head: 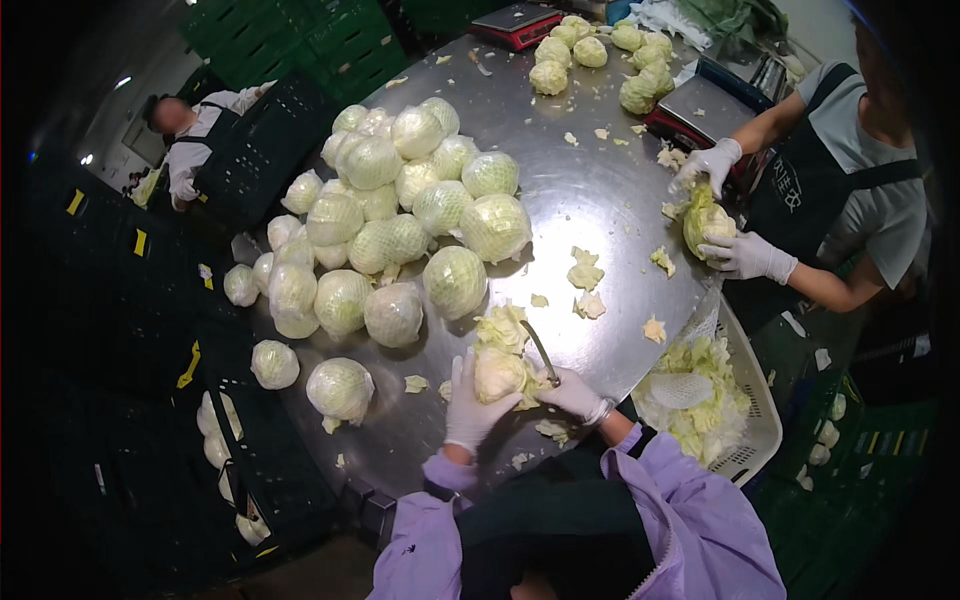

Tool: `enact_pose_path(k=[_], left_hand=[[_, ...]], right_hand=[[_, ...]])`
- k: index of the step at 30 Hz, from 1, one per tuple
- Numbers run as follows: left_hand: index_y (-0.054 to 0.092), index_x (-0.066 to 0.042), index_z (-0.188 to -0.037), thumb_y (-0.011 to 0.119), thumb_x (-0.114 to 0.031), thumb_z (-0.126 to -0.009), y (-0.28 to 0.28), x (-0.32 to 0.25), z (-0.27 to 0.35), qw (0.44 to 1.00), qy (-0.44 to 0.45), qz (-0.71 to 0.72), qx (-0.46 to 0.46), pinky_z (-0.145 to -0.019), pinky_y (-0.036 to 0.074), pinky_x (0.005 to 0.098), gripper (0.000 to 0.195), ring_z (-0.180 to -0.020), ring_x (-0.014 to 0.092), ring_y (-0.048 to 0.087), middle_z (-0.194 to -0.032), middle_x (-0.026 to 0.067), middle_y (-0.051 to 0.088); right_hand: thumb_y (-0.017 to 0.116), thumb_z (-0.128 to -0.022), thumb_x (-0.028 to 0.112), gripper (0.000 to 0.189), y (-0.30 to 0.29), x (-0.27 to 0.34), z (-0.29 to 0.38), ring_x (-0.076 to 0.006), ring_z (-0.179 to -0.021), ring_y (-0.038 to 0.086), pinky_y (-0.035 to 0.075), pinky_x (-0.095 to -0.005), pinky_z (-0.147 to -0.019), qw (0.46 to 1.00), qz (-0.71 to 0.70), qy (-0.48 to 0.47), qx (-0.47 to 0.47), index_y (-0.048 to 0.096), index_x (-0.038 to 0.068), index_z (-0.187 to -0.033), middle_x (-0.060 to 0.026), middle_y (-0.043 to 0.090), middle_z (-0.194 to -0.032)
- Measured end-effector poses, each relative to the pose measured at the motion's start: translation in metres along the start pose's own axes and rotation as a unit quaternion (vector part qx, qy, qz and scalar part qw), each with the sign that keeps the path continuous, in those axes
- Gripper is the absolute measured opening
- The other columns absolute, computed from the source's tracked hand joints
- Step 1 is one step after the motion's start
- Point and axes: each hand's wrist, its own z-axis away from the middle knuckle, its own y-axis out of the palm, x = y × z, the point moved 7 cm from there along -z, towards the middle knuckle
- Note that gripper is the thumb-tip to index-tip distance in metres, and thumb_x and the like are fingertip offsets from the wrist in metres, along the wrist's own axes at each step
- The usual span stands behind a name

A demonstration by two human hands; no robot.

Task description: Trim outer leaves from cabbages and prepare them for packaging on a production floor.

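Note:
In front of me on the metal table, a peeled cabbage head (499, 373) is gripped by my left hand (472, 409), its gloved fingers spread around the near left side. My right hand (574, 394), also in a white glove, is closed on a thin curved tool (540, 349), which looks like a knife. That hand is at the cabbage's right side, touching its outer leaves. A torn leaf (501, 328) lies against the cabbage's far side. Left of my hands sits a wrapped cabbage (340, 390) in net and film.
A pile of wrapped cabbages (382, 217) covers the table's left part. Across at right, a co-worker's gloved hands (739, 255) hold another cabbage (705, 221) by a scale (697, 105). Leaf scraps (585, 268) dot the tabletop. A white basket (765, 420) of leaves stands right; dark crates (97, 420) stand left.

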Motion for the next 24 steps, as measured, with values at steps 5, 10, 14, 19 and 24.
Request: enact_pose_path(k=[5, 10, 14, 19, 24], left_hand=[[0.03, -0.001, -0.138, 0.075, -0.023, -0.073, -0.021, 0.021, -0.002, 0.975, -0.08, 0.17, -0.122, -0.097, 0.042, 0.0398, 0.082, -0.119, 0.028, 0.046, -0.134, 0.0185, 0.041], [0.03, -0.004, -0.139, 0.063, -0.03, -0.084, -0.028, 0.056, 0.004, 0.872, -0.118, 0.458, -0.127, -0.1, 0.041, 0.04, 0.069, -0.12, 0.024, 0.047, -0.131, 0.0144, 0.047], [0.031, -0.007, -0.137, 0.057, -0.032, -0.089, -0.013, 0.029, 0.004, 0.678, -0.179, 0.711, -0.053, -0.098, 0.044, 0.0417, 0.06, -0.118, 0.028, 0.049, -0.131, 0.0121, 0.046], [0.037, -0.015, -0.13, 0.05, -0.042, -0.093, -0.005, 0.022, 0.018, 0.762, -0.163, 0.599, -0.183, -0.088, 0.052, 0.045, 0.048, -0.116, 0.027, 0.051, -0.128, 0.0106, 0.048], [0.035, -0.014, -0.133, 0.049, -0.048, -0.091, -0.001, 0.025, 0.027, 0.735, -0.181, 0.619, -0.209, -0.09, 0.05, 0.0452, 0.056, -0.118, 0.028, 0.05, -0.13, 0.0089, 0.046]], right_hand=[[0.064, -0.078, 0.009, 0.015, -0.003, 0.002, -0.002, -0.0051, -0.049, 0.048, 0.039, -0.0198, -0.044, 1.0, -0.012, -0.007, -0.003, 0.057, 0.004, -0.091, 0.003, 0.053, -0.065], [0.064, -0.079, 0.011, 0.02, -0.02, 0.032, 0.004, -0.0053, -0.049, 0.047, 0.039, -0.02, -0.044, 0.999, 0.002, -0.034, -0.043, 0.056, 0.002, -0.094, 0.0024, 0.053, -0.065], [0.068, -0.077, 0.017, 0.026, -0.066, 0.032, -0.002, -0.0107, -0.051, 0.052, 0.044, -0.0255, -0.05, 0.985, 0.156, -0.049, -0.058, 0.057, 0.0, -0.094, -0.0023, 0.055, -0.066], [0.08, -0.068, 0.032, 0.046, 0.033, 0.129, 0.04, -0.0259, -0.063, 0.057, 0.047, -0.0333, -0.06, 0.905, 0.325, -0.257, -0.097, 0.053, 0.002, -0.09, -0.0131, 0.056, -0.071], [0.073, -0.075, 0.025, 0.036, 0.061, 0.112, 0.028, -0.0274, -0.069, 0.059, 0.048, -0.0332, -0.063, 0.905, 0.336, -0.26, -0.037, 0.051, 0.003, -0.094, -0.0135, 0.057, -0.078]])
